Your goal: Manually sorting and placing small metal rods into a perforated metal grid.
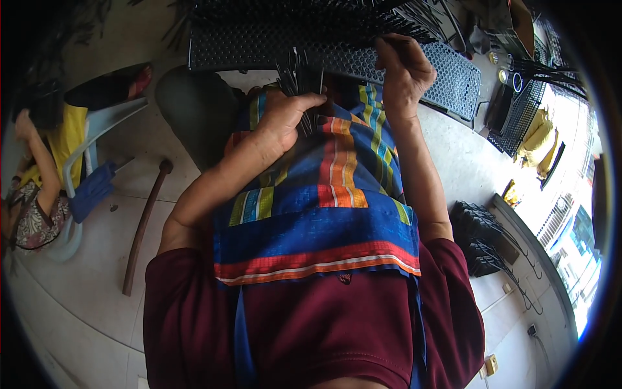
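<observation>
My left hand (284, 118) is closed round a bundle of thin dark rods (293, 74) over my lap. The rods stand up out of the fist, and one pale rod leans apart from them by the thumb. My right hand (408, 76) is raised over a perforated tray (453, 76), its fingers curled into a pinch. Whatever it holds, if anything, is too small to make out. The tray lies across in front of my knees, with rows of round holes. Dense black rods (311, 23) stand along its far side. A striped blue apron (317, 227) covers my lap.
On the left a person (42, 194) sits on a pale chair (97, 133). A long-handled hammer (146, 227) lies on the floor. Black hooked bundles (483, 240) lie at right, and a dark mesh rack (525, 110) with yellow sacks (538, 142) stands beyond.
</observation>
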### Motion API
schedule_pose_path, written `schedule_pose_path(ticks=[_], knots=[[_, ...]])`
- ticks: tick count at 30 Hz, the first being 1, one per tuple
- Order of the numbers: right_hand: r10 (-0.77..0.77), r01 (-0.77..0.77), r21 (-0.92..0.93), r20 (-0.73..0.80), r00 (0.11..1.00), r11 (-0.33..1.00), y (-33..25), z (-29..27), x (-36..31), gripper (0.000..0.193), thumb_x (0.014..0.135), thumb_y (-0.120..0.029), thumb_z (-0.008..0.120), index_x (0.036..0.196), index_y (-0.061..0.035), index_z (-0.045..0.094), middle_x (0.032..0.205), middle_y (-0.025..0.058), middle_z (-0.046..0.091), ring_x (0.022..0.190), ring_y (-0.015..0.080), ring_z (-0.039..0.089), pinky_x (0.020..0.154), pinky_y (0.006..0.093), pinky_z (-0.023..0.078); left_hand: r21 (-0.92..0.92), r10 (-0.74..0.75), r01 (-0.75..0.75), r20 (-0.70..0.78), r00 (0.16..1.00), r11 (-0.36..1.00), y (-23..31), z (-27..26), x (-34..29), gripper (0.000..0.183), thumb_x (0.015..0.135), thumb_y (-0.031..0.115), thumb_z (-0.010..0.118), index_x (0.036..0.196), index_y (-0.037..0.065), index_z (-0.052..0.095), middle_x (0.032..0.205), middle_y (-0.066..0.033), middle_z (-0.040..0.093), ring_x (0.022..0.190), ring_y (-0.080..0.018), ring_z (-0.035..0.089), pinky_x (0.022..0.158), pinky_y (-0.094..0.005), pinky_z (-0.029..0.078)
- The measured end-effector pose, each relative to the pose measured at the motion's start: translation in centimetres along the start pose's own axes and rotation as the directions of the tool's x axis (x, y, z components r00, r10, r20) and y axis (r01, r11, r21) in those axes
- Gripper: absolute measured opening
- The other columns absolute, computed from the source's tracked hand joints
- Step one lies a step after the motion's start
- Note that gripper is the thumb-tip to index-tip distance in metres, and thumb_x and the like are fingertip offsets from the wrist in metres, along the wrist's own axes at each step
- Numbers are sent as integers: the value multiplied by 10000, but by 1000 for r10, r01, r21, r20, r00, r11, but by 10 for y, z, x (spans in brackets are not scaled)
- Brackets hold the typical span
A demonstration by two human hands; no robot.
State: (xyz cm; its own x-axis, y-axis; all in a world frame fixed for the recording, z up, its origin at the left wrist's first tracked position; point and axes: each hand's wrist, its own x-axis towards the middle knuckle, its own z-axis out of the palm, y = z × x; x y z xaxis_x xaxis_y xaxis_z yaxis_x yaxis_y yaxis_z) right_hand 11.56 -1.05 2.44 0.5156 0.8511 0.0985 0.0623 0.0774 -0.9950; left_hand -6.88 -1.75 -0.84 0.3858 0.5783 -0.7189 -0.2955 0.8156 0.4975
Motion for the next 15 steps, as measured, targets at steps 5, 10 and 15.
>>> schedule_pose_path(ticks=[5,10,15], knots=[[-317,373,-407,200,927,834,17,-1,9,138,737,35,709,860,-23,683,745,11,631,612,63,568,560,184,437,75,55,-53,-33,998,996,4,4,-3,234,677,-79,671,904,-22,664,891,-97,676,790,-195,649,744,-312,526],[-334,413,-469,246,910,781,21,2,6,144,720,22,727,854,-17,692,737,26,622,642,62,591,580,183,451,60,39,-39,16,999,997,2,0,0,244,671,-78,674,908,-23,662,894,-103,674,810,-194,649,756,-314,524],[-297,362,-539,206,932,761,19,5,4,159,714,10,735,865,-25,698,744,32,628,650,67,605,572,200,460,3,-34,34,-34,999,999,4,2,2,260,667,-88,673,919,-29,657,912,-103,673,824,-192,649,768,-313,524]])
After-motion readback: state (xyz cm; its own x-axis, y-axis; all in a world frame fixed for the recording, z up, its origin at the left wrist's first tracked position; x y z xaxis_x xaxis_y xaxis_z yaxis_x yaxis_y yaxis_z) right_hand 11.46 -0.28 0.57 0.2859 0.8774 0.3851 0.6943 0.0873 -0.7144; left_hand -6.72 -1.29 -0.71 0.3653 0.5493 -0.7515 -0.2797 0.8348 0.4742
